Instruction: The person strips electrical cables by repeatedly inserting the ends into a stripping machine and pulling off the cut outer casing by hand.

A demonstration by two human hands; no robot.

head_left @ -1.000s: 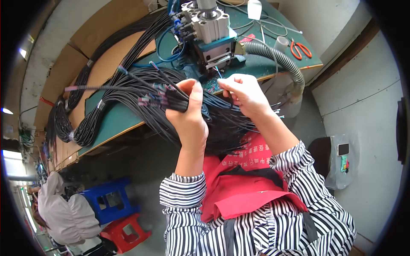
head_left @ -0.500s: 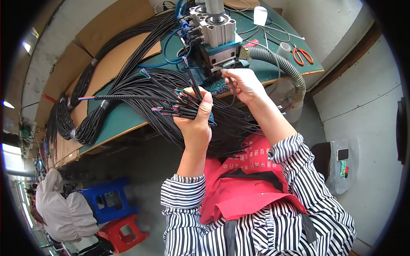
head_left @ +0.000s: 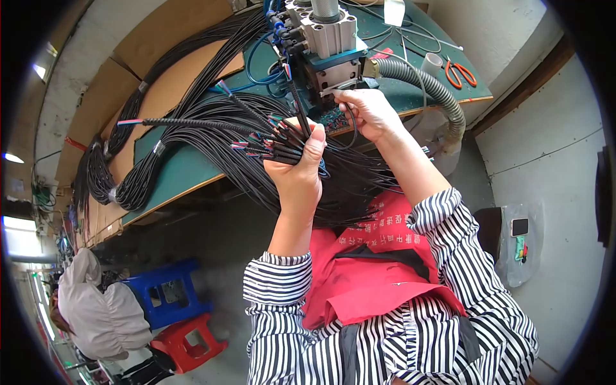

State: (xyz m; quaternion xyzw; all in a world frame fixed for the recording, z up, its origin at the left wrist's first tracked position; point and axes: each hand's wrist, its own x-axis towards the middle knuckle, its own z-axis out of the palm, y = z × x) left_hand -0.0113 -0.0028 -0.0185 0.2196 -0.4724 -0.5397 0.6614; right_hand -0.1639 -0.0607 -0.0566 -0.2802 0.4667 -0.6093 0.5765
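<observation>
My left hand point(head_left: 296, 168) is closed around a bundle of black cables point(head_left: 282, 151), whose stripped ends show red, green, white and blue wires. A few cable ends stick out longer from this grip, to the left and upward. My right hand point(head_left: 372, 117) pinches a single black cable point(head_left: 353, 131) close to its end, at the front opening of a pneumatic machine point(head_left: 330, 67) with metal cylinders. The tip of that cable is hidden by the fingers and the machine. More long black cables point(head_left: 224, 138) hang over the table edge below my hands.
The green table point(head_left: 186, 176) carries tied cable coils point(head_left: 131, 189) and cardboard point(head_left: 167, 96) on the left. A grey corrugated hose point(head_left: 443, 93), orange-handled scissors point(head_left: 461, 75) and a white cup point(head_left: 394, 11) are on the right. A person point(head_left: 102, 308) sits behind, near blue point(head_left: 170, 292) and red stools point(head_left: 190, 343).
The whole view has shifted slightly, with the machine and both hands appearing a little higher and further right. Both grips look the same, and my right hand stays at the machine's opening.
</observation>
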